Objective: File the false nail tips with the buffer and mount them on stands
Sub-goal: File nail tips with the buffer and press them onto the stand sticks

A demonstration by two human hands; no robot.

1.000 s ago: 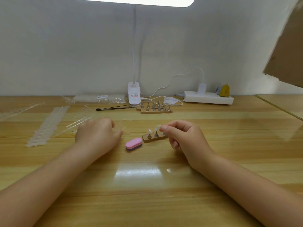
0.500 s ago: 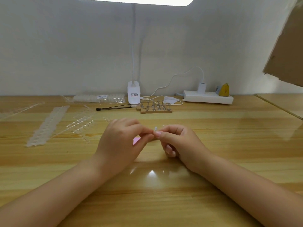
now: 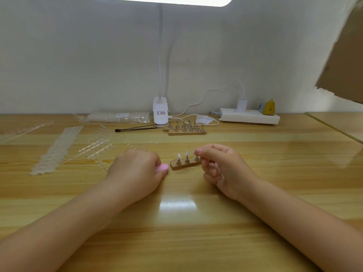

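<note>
The little clear nail tip sits right at the fingertips of the right hand, pinched between thumb and first finger. It is so small and see-through that I cannot tell which way it points or how its long side runs. It hangs just over the third stand, the one nearest that hand, so the way to go is straight down, and only a tiny bit.

The wooden block lies flat on the table between the two hands. Its long side runs left to right, with the right end a bit farther from the person. Three stands poke straight up from it in a row. The first stand and the middle stand each have a white tip on top already. The third looks like the one being filled now, I think.

The right hand is much nearer to the block and touches its right end or sits just beside it. The left hand is a little way off to the left. Its fingers are curled over the pink buffer, which lies on the table, and I think it grips it, but the fingers are hidden under the back of the hand.

Farther back, near the lamp base, is another block of stands. Strips of clear nail tips lie far to the left
</note>
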